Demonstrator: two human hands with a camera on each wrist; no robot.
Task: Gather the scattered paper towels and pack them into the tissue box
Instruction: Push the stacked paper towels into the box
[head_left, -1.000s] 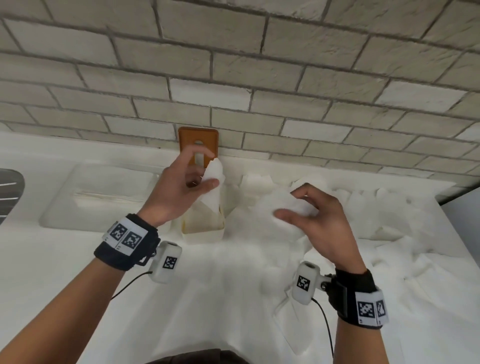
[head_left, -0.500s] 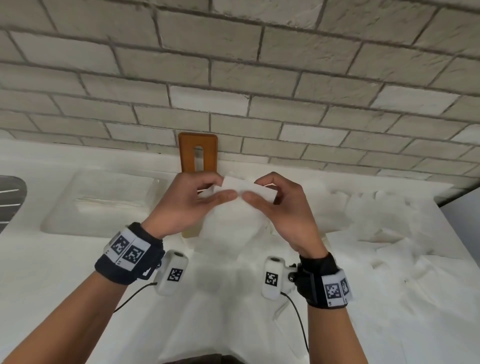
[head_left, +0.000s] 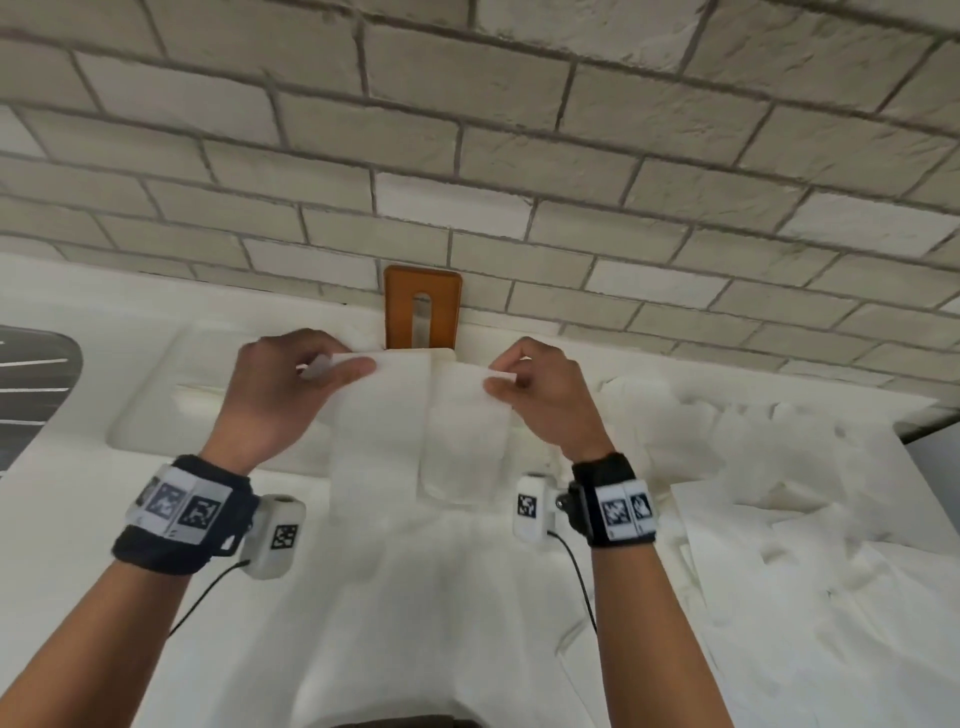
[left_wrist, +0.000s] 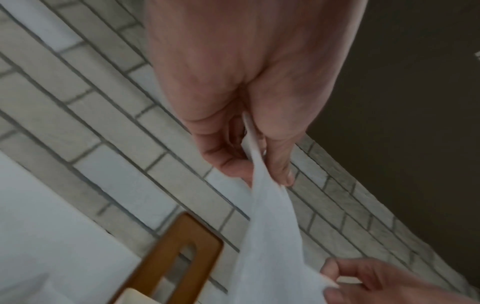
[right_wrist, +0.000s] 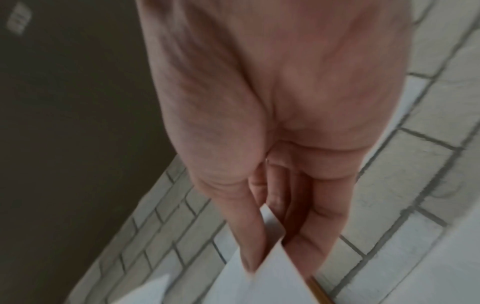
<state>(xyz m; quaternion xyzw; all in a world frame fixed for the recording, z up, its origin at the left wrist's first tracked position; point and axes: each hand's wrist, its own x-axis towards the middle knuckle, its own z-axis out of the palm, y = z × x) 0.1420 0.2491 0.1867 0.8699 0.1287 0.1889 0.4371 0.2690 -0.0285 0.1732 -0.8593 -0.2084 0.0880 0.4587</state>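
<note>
A pale brick wall (head_left: 519, 130) rises behind a white counter (head_left: 78, 519), and against the foot of the wall an orange-brown slotted lid (head_left: 423, 306) is propped upright. A single paper towel (head_left: 415, 421) is held up above the counter, spread between the two hands. Its top left corner is pinched between the thumb and curled fingers of the left hand (head_left: 283, 387), and its top right corner is pinched in the same way by the right hand (head_left: 545, 395), so the sheet hangs down flat with vertical fold creases showing. In the left wrist view the sheet (left_wrist: 265, 236) is seen edge-on, clamped at the fingertips; in the right wrist view a corner (right_wrist: 272, 224) is trapped between thumb and forefinger. More loose towels (head_left: 753, 467) lie crumpled and overlapping on the right of the counter. A shallow clear tray (head_left: 156, 395) sits at the left. The tissue box is mostly hidden behind the raised sheet, so its fill cannot be told. The towel is judged to be very light, limp and easily torn or creased; it is best taken by two corners or along an existing fold, with a light pinch and no pull between the hands. It is thought that folding along the creases will be needed before it is laid in the box.
</note>
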